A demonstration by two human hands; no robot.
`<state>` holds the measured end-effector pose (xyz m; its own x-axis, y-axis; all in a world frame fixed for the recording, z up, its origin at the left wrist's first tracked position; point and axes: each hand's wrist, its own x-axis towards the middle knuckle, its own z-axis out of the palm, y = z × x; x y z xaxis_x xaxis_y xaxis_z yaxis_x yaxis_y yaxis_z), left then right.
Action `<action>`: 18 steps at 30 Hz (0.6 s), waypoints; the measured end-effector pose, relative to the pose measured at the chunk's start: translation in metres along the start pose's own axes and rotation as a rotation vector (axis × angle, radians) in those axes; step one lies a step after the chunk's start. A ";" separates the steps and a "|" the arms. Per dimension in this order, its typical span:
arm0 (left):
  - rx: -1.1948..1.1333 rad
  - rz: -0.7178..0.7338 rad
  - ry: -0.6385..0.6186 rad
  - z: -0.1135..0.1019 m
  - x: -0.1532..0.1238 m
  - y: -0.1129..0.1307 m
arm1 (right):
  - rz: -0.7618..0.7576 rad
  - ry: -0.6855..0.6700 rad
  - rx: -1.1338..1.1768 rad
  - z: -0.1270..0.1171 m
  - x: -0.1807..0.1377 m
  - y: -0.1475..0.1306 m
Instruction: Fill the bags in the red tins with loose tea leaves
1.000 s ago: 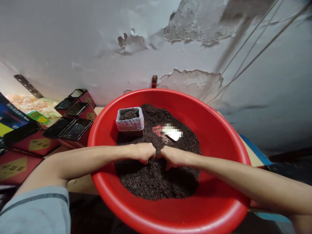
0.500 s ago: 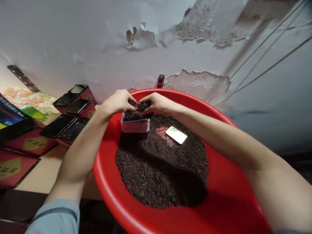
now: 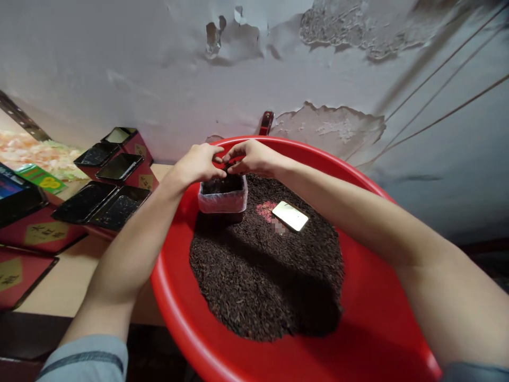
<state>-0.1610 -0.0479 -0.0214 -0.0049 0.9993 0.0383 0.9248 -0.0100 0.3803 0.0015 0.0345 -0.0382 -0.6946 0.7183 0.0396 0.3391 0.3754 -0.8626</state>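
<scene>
A big red basin [image 3: 369,318] holds a heap of dark loose tea leaves [image 3: 262,276]. At the heap's far left stands a small square tin lined with a clear bag [image 3: 222,199], partly filled with the same leaves. My left hand [image 3: 196,162] and my right hand [image 3: 252,156] meet right above the tin's far rim, fingertips together, with a small pinch of leaves between them. A shiny gold rectangular lid [image 3: 290,216] lies flat on the leaves to the right of the tin.
Several red gift boxes with dark tins [image 3: 101,201] crowd the wooden table [image 3: 75,281] to the left. A peeling grey wall [image 3: 159,79] rises close behind the basin. A dark red handle [image 3: 265,123] sticks up behind the rim.
Both hands scooped leaves from the near part of the heap, carried them to the tin, and have let most fall in; only a pinch remains between the fingertips.
</scene>
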 end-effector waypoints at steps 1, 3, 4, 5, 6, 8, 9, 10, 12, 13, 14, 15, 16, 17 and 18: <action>0.018 0.031 0.061 0.002 -0.004 0.005 | -0.019 0.009 -0.013 -0.006 -0.008 0.001; 0.073 0.131 0.175 0.011 -0.015 0.019 | -0.076 0.036 -0.079 -0.019 -0.030 0.009; 0.105 0.212 0.188 0.020 -0.021 0.028 | -0.101 0.044 -0.133 -0.024 -0.045 0.017; 0.133 0.309 0.152 0.031 -0.027 0.038 | -0.092 0.045 -0.201 -0.028 -0.062 0.029; 0.158 0.424 0.059 0.045 -0.034 0.047 | -0.057 0.034 -0.288 -0.029 -0.081 0.043; 0.188 0.621 -0.264 0.079 -0.045 0.060 | 0.066 -0.169 -0.462 -0.023 -0.120 0.076; 0.205 0.664 -0.412 0.098 -0.050 0.064 | 0.110 -0.331 -0.508 -0.016 -0.138 0.092; 0.248 0.640 -0.523 0.115 -0.054 0.066 | 0.159 -0.463 -0.571 -0.007 -0.155 0.105; 0.347 0.479 -0.711 0.142 -0.062 0.067 | 0.317 -0.615 -0.685 0.013 -0.179 0.120; 0.390 0.376 -0.791 0.150 -0.065 0.067 | 0.366 -0.665 -0.716 0.022 -0.187 0.121; 0.423 0.290 -0.864 0.155 -0.068 0.067 | 0.387 -0.698 -0.729 0.029 -0.191 0.118; 0.444 0.234 -0.929 0.155 -0.069 0.069 | 0.369 -0.727 -0.731 0.032 -0.193 0.112; 0.460 0.218 -0.986 0.153 -0.071 0.071 | 0.325 -0.757 -0.724 0.032 -0.194 0.105; 0.471 0.237 -1.030 0.150 -0.072 0.074 | 0.269 -0.788 -0.712 0.030 -0.193 0.097; 0.478 0.275 -1.059 0.145 -0.073 0.078 | 0.215 -0.810 -0.700 0.026 -0.192 0.092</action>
<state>-0.0332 -0.1159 -0.1286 0.3238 0.5024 -0.8017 0.8950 -0.4374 0.0874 0.1491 -0.0846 -0.1381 -0.7023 0.3061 -0.6427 0.6109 0.7226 -0.3235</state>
